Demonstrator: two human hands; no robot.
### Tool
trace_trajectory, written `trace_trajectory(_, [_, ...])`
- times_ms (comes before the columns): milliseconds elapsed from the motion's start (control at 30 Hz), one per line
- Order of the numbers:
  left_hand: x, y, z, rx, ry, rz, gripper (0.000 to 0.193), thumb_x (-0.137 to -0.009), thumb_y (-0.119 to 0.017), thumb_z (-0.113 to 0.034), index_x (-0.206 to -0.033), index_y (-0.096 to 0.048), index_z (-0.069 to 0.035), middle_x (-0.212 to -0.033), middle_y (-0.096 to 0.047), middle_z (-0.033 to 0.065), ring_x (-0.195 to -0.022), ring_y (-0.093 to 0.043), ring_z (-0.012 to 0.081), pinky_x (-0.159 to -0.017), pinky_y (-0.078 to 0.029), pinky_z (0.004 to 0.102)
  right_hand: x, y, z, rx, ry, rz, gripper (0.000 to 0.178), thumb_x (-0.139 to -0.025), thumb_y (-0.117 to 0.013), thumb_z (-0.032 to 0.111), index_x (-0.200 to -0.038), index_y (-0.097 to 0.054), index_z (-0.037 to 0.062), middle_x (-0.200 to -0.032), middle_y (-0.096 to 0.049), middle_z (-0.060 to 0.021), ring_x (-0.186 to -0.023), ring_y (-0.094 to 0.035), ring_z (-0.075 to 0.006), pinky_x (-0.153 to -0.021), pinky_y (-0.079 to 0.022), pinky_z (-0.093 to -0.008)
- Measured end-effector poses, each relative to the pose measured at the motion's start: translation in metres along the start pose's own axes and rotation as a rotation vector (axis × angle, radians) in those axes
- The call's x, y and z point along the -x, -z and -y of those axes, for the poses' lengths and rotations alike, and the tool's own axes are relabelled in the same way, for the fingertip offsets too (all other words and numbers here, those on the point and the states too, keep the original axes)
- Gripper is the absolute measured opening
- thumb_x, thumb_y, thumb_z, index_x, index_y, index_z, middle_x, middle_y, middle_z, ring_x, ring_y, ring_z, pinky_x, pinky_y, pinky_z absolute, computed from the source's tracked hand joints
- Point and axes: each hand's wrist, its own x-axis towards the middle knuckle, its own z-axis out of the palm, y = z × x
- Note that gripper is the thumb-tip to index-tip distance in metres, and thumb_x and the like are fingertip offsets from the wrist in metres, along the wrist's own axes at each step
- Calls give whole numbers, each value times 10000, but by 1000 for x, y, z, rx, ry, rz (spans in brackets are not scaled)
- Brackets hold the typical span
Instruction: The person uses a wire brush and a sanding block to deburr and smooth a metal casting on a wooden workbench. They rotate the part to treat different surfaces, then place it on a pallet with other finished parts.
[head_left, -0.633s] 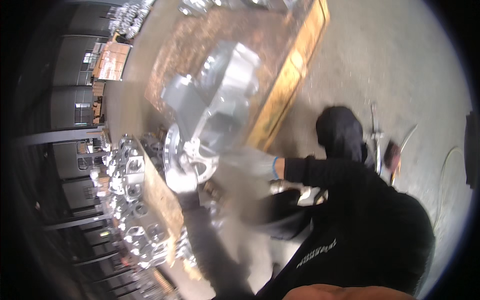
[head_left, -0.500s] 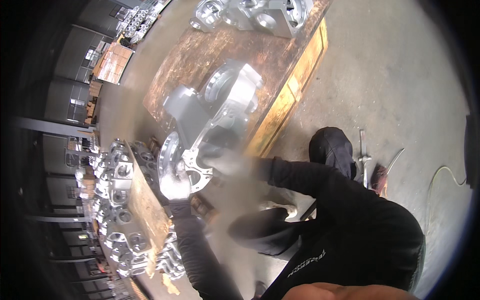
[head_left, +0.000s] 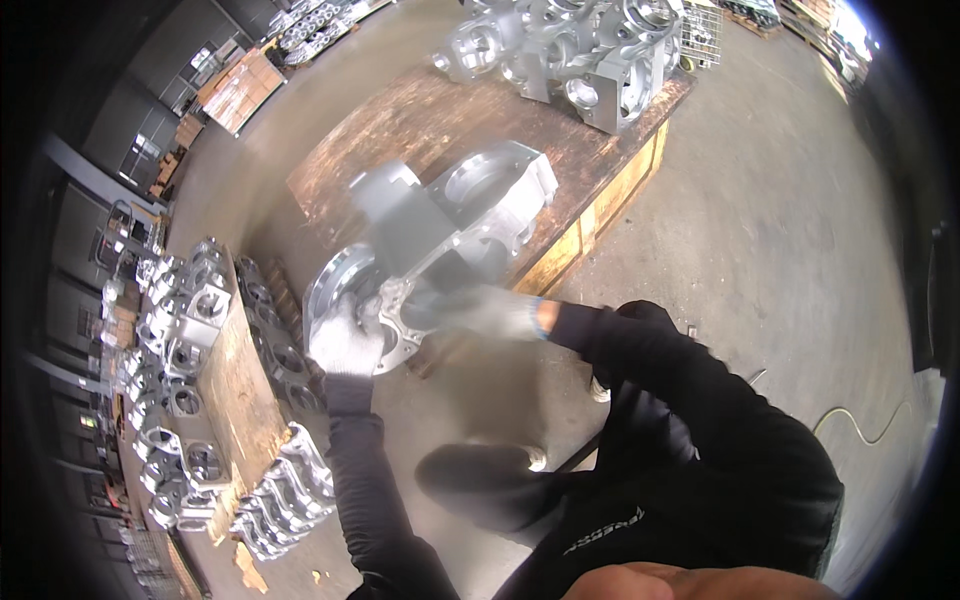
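Observation:
A large silvery metal casting (head_left: 405, 222) with round openings and a flat, hole-drilled flange lies on the near end of the wooden table, part of it jutting past the edge. My left hand (head_left: 346, 338), in a white glove, is closed on the casting's near end, beside a round ring and the flange. My right hand (head_left: 490, 312), also gloved, reaches in from the right to the flange's other side. Motion smears its fingers, and whether anything is in them is unclear.
The brown wooden table (head_left: 385, 125) carries more castings (head_left: 610, 80) at its far end. To the left, several castings (head_left: 185, 400) line a wooden board (head_left: 235, 385). A thin hose (head_left: 850, 420) curves over the floor at right. My knees are bent below the work.
My view has shifted, bringing more of the far castings and floor into sight. My right hand sits slightly farther right of the flange, its wrist now showing. The left keeps its grip.

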Motion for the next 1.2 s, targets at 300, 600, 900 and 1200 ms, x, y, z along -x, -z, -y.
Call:
trace_trajectory(300, [0, -11, 14, -78, 51, 12, 326, -920, -648, -376, -992, -735, -71, -926, -751, 226, -869, -734, 441, -839, -580, 529, -2, 38, 17, 71, 221, 127, 511, -998, -649, 195, -1498, -577, 118, -1507, -588, -168, -1258, -654, -363, -1100, -539, -420])
trace_trajectory(600, [-11, 2, 10, 244, -300, -133, 400, -908, -696, -163, -1305, -717, -115, -1350, -695, 165, -1254, -639, 381, -1074, -511, 479, 1, 21, 58, 184, 99, -23, 387, -1043, -582, 261, -1391, -666, 114, -1205, -741, -225, -1071, -732, -364, -923, -580, -439])
trace_trajectory(900, [-9, -21, 23, 79, -127, -63, 302, -908, -729, -298, -1135, -771, -103, -1309, -679, 179, -1234, -628, 361, -1016, -530, 469, 23, -2, 84, 333, -137, -60, 352, -990, -579, 151, -1322, -668, 76, -884, -651, -287, -792, -661, -454, -703, -507, -499])
trace_trajectory(1200, [-10, -10, 3, 170, -159, -78, 416, -912, -705, -174, -1327, -729, -175, -1373, -688, 54, -1284, -619, 297, -1129, -475, 436, 36, -11, 60, 430, -18, -164, 212, -978, -594, 184, -1083, -699, 33, -823, -703, -227, -801, -691, -449, -706, -524, -562])
